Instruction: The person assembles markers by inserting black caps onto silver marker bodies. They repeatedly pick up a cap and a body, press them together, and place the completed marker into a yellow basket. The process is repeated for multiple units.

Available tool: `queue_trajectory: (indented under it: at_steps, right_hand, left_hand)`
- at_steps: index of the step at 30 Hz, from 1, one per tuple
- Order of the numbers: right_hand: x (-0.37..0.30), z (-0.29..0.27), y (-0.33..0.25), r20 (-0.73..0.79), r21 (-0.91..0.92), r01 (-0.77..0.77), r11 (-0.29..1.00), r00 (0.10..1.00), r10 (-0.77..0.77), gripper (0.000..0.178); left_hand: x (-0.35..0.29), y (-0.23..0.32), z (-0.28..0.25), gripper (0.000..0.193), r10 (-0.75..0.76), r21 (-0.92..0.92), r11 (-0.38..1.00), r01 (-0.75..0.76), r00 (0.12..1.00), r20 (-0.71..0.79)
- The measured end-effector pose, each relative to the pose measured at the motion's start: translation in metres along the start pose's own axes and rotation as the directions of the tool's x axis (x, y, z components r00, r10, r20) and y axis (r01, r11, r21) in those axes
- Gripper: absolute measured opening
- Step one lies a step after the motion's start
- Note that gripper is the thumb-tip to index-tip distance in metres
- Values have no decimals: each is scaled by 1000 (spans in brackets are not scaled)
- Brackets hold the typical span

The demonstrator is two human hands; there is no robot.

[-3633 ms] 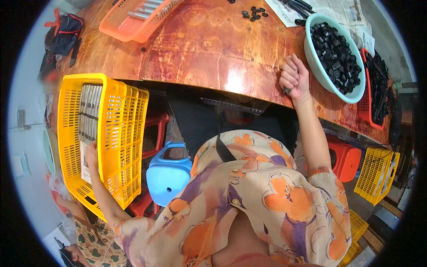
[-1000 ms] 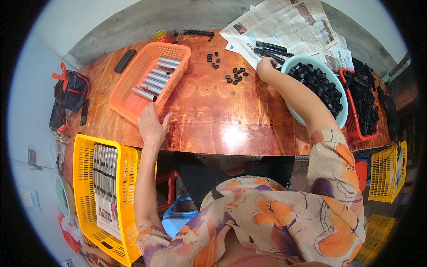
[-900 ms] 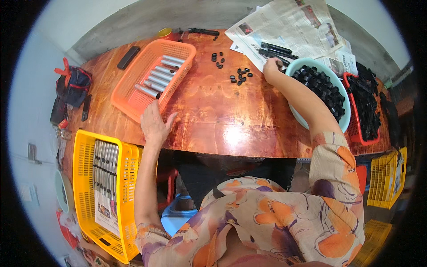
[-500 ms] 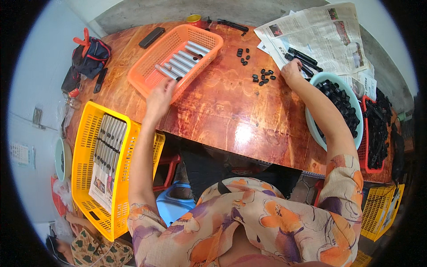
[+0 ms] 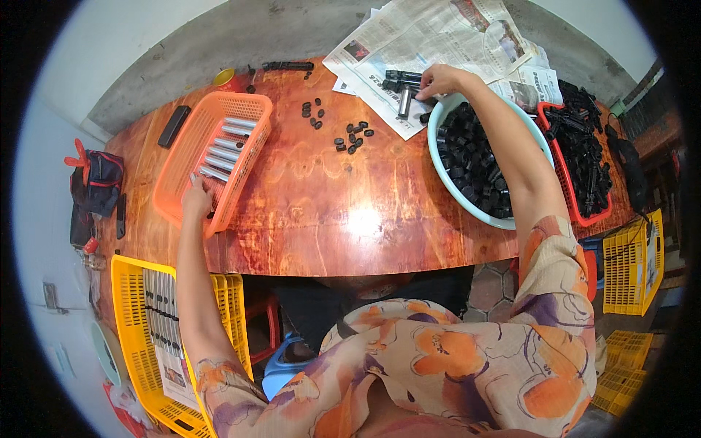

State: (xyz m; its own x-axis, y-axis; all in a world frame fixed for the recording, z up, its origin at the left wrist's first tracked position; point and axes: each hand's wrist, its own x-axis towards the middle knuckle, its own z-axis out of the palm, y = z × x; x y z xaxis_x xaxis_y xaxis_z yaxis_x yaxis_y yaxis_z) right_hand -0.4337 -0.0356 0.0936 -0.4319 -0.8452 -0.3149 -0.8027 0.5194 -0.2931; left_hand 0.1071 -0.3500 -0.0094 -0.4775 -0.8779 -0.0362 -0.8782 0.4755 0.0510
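Observation:
My left hand [image 5: 197, 201] reaches into the orange basket [image 5: 164, 191], fingers closed around the end of a silver tube [image 5: 195, 177]. Several more silver tubes [image 5: 220, 157] lie side by side in that basket. At the far right, my right hand [image 5: 441, 80] has its fingertips pressed to the side of a short shiny tube [image 5: 404, 104], which stands out against the newspaper [image 5: 365, 66]. Black cylindrical pieces [image 5: 401, 76] lie right behind this tube. Below the right forearm is a pale blue basin [image 5: 436, 157] heaped with black caps [image 5: 471, 171].
Small black rings [image 5: 354, 137] sit in two groups mid-table. A red basket [image 5: 593, 217] of black parts stands beside the basin. On the left are a yellow crate [image 5: 125, 314] holding tubes, a black case [image 5: 174, 126] and a dark bag [image 5: 102, 175]. A yellow tin [image 5: 225, 77] stands at the back.
The view has shifted right, so the table things sit further left. My left hand has gone deeper into the orange basket. Beside my right fingers a shiny tube now shows.

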Motion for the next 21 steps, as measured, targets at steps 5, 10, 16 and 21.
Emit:
queue_trajectory:
  at_steps: [5, 10, 16, 21]
  right_hand:
    - [1, 18, -26, 17, -16, 25, 1000, 1000, -24, 62]
    - [29, 31, -47, -5, -88, -153, 984, 988, 153, 54]
    - [47, 48, -67, 128, 223, -293, 930, 954, 270, 26]
    - [59, 61, -70, 11, 311, -285, 907, 955, 297, 20]
  left_hand:
    - [-13, 18, -10, 39, -62, 78, 995, 59, 997, 35]
    - [-10, -1, 0, 36, -78, -233, 972, 21, 968, -237]
    - [-40, 33, -56, 34, -288, -910, 414, 0, 949, -131]
    - [-146, 115, -104, 30, -205, -975, -210, -75, 978, -31]
